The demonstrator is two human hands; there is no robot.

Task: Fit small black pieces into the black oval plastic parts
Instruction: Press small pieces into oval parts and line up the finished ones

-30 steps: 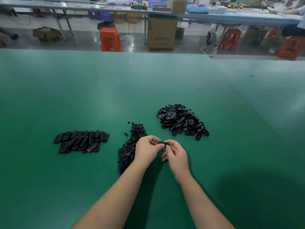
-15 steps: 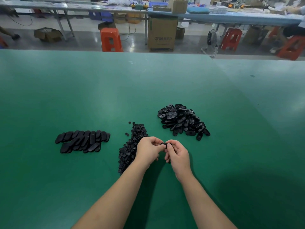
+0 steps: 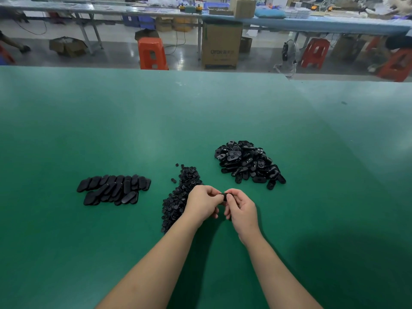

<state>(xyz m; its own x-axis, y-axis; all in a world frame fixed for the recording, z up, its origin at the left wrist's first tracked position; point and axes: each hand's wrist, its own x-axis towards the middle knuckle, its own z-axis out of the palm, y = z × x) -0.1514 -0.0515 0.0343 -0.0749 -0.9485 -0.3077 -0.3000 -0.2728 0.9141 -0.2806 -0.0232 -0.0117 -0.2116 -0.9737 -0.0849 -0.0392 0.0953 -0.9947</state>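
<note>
Pinching one black oval part (image 3: pixel 224 195) between us, we hold it just above the green table (image 3: pixel 223 112), our left hand (image 3: pixel 204 204) and right hand (image 3: pixel 240 207) meeting fingertip to fingertip, all fingers curled round it. Most of the part is hidden, so we cannot tell whether a small piece sits in it. Just left of our left hand lies the heap of small black pieces (image 3: pixel 180 195). A loose pile of oval parts (image 3: pixel 247 163) sits beyond our right hand, and neat overlapping rows of ovals (image 3: pixel 113 189) lie well to the left.

The black part (image 3: pixel 224 196) is mostly hidden between both hands' fingers (image 3: pixel 214 192).
</note>
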